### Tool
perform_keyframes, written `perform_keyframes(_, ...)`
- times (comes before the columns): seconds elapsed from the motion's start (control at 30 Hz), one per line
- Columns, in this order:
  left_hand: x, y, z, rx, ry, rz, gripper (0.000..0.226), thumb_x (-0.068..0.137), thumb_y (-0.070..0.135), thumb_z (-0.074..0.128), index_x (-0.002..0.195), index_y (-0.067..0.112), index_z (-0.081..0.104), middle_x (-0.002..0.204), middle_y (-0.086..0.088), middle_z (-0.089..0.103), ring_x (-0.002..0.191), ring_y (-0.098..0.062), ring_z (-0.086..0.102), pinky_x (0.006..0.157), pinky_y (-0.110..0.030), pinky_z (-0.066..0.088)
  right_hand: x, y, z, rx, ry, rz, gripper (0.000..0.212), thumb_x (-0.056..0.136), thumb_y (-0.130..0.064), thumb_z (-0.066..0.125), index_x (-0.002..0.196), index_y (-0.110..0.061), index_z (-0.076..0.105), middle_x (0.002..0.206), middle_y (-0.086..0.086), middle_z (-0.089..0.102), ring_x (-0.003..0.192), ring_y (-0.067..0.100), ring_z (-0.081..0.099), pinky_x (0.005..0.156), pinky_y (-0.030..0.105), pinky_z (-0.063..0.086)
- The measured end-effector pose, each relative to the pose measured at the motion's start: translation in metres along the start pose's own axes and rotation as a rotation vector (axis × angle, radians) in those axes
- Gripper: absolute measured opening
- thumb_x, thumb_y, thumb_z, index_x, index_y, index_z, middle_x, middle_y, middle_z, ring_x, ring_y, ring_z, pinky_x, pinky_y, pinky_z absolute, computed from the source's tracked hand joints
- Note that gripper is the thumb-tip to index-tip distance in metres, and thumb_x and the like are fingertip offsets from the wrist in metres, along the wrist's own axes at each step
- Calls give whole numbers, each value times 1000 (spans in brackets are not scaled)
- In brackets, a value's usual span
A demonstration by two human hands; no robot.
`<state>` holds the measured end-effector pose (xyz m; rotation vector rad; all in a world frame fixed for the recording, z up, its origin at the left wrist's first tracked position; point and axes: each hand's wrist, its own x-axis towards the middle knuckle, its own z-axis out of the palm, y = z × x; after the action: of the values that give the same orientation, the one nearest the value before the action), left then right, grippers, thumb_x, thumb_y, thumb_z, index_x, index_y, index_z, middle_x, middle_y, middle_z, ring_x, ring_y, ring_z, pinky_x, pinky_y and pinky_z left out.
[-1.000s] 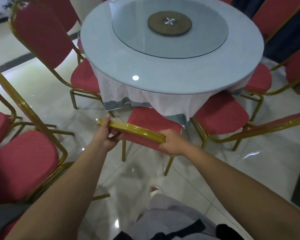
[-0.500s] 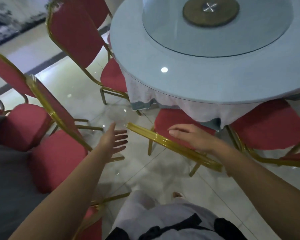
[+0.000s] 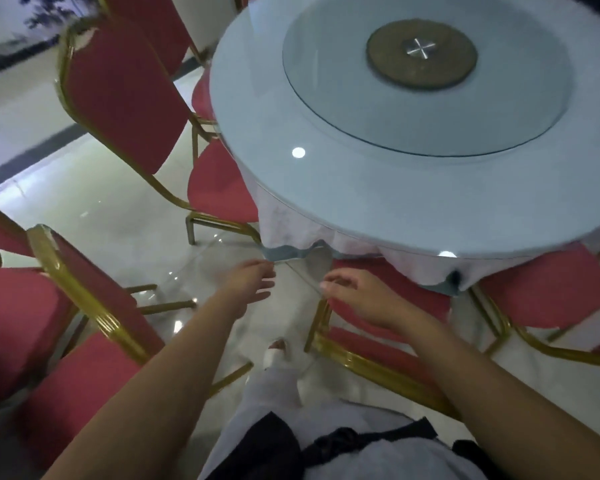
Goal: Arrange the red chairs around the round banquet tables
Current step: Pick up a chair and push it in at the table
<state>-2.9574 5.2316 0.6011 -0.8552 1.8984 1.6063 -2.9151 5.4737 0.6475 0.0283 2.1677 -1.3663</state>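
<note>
A round banquet table (image 3: 378, 202) with a white cloth and a glass turntable (image 3: 426, 81) fills the upper right. Straight below me a red chair with a gold frame (image 3: 371, 367) stands with its seat tucked under the table edge. My right hand (image 3: 357, 296) hovers over that chair's seat, fingers loosely spread, holding nothing. My left hand (image 3: 248, 284) hangs open in the air to the left of the chair, above the floor. A second red chair (image 3: 125, 98) stands at the table's left side, and another (image 3: 548, 285) at the right.
Several loose red chairs (image 3: 80, 341) crowd the lower left, close to my left arm. Glossy white floor tiles (image 3: 125, 216) lie between them and the table. My leg and white shoe (image 3: 274, 355) are beside the near chair's back leg.
Both hands let go of the near chair's gold back rail and opened. The view swung left and closer, so the table and chair now sit further right.
</note>
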Motion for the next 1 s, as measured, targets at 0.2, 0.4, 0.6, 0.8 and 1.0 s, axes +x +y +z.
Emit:
perform_keyframes(0.2, 49, 71, -6, 141, -170, 42, 20, 91, 9, 56, 105, 16, 69, 88, -5, 67, 77, -18, 64, 68, -31, 55, 20, -18, -2, 105, 212, 123, 26, 89, -55, 61, 105, -37, 69, 103, -11, 72, 91, 3, 68, 76, 18, 53)
perform_keyframes(0.4, 61, 107, 36, 313, -310, 70, 18, 93, 7, 55, 102, 14, 70, 89, -9, 68, 78, -22, 63, 64, -30, 51, 6, -19, -18, 199, 403, 193, 35, 89, -56, 60, 116, -34, 67, 108, -15, 66, 97, 1, 61, 75, 20, 48)
perform_keyframes(0.6, 59, 113, 79, 396, -375, 116, 21, 93, -2, 53, 107, 1, 68, 85, -14, 62, 75, -23, 54, 63, -29, 44, -7, 3, -37, 258, 475, 173, 18, 89, -53, 64, 105, -45, 66, 104, -19, 65, 93, -7, 61, 74, 14, 45)
perform_keyframes(0.8, 51, 119, 97, 459, -465, 129, 21, 96, -8, 46, 109, -6, 62, 97, -22, 54, 87, -30, 47, 67, -32, 37, -18, 8, -46, 297, 575, 159, 8, 90, -53, 63, 97, -49, 65, 103, -18, 67, 91, -7, 62, 70, 12, 43)
perform_keyframes(1.0, 85, 147, 116, 599, -494, 164, 23, 92, -5, 53, 110, -3, 67, 97, -20, 61, 87, -28, 54, 75, -36, 43, -4, -1, -52, 360, 658, 220, 19, 89, -47, 68, 107, -41, 67, 108, -13, 67, 94, -5, 62, 68, 8, 42)
